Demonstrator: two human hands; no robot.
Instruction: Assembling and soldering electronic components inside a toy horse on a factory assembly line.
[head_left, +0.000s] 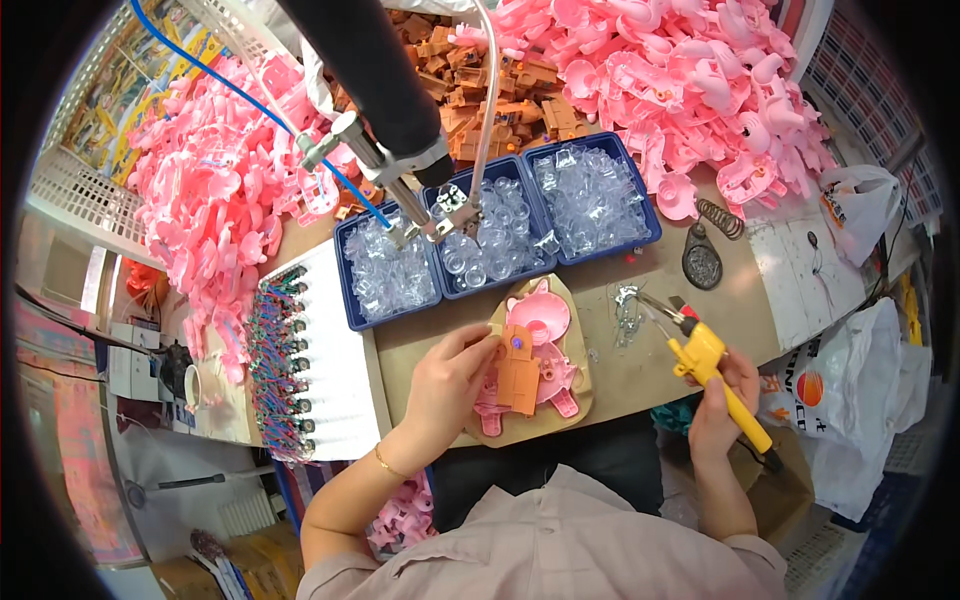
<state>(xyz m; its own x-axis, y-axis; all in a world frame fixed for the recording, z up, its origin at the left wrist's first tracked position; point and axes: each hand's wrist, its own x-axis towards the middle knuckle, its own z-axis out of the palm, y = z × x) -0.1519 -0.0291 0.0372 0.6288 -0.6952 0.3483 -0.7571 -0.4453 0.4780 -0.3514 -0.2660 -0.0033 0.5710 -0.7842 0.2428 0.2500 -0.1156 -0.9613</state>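
Observation:
In front of me a pink plastic toy shell (pixel 541 312) lies on a tan rounded board (pixel 584 345). Over its left part an orange plastic piece (pixel 518 375), with a small purple round spot near its top, is pinched by the fingertips of my left hand (pixel 445 385). To the right, my right hand (pixel 716 412) is wrapped round a yellow soldering gun (pixel 703 352), whose metal tip points up and left. The tip is apart from the orange piece. Beside it on the table lies a small tangle of silvery bits (pixel 628 315).
Beyond the board stand blue bins (pixel 440 285) of clear plastic parts. Above them hangs a black-and-metal screwdriver-like machine (pixel 400 130). Pink shells (pixel 700 90) and orange pieces (pixel 480 100) are heaped behind. Wired components (pixel 283 365) line the left; a coil-spring holder (pixel 722 218) sits right.

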